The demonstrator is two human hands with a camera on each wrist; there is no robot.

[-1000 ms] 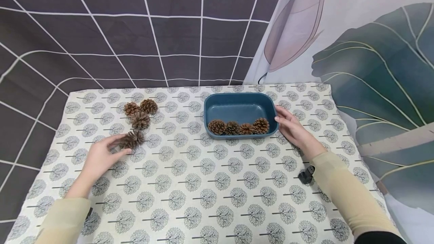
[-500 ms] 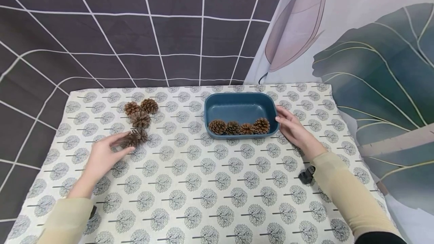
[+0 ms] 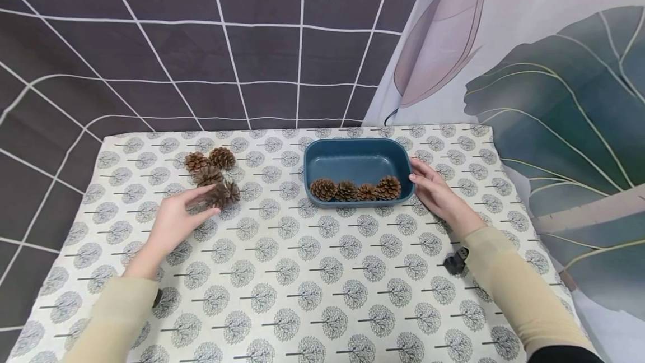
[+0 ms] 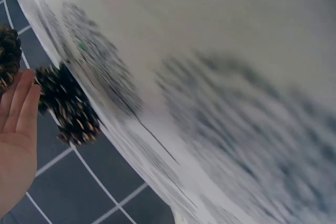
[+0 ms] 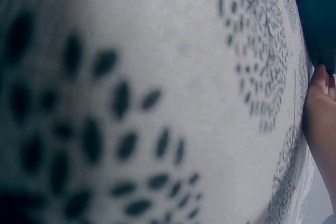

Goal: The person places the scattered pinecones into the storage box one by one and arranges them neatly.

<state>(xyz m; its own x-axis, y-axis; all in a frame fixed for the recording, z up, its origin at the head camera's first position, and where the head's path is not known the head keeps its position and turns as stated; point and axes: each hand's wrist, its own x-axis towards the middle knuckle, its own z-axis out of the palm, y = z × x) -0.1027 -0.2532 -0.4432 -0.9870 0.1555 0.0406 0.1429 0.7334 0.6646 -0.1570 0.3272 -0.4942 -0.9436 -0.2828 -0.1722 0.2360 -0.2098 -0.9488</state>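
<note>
My left hand (image 3: pixel 178 220) pinches a brown pinecone (image 3: pixel 229 194) between thumb and fingers at the left of the table. Just behind it lie several more pinecones (image 3: pixel 221 158) in a loose cluster. The left wrist view shows my left fingers (image 4: pixel 21 103) with one pinecone (image 4: pixel 8 56) at their tips and another pinecone (image 4: pixel 68 106) beyond. A blue rectangular box (image 3: pixel 359 148) stands right of centre, with several pinecones (image 3: pixel 366 191) in a row along its near wall. My right hand (image 3: pixel 438 192) rests against the box's right end, fingers fairly straight.
A cream cloth with a tree print (image 3: pixel 302 256) covers the table. Behind hangs a dark cloth with white grid lines (image 3: pixel 262 49), and at the right a curtain (image 3: pixel 569 105) with leaf shapes. A small black device (image 3: pixel 456 261) sits at the right wrist.
My left hand has moved right and slightly away from me, carrying the near pinecone along past the cluster. The right hand and the box stay where they were.
</note>
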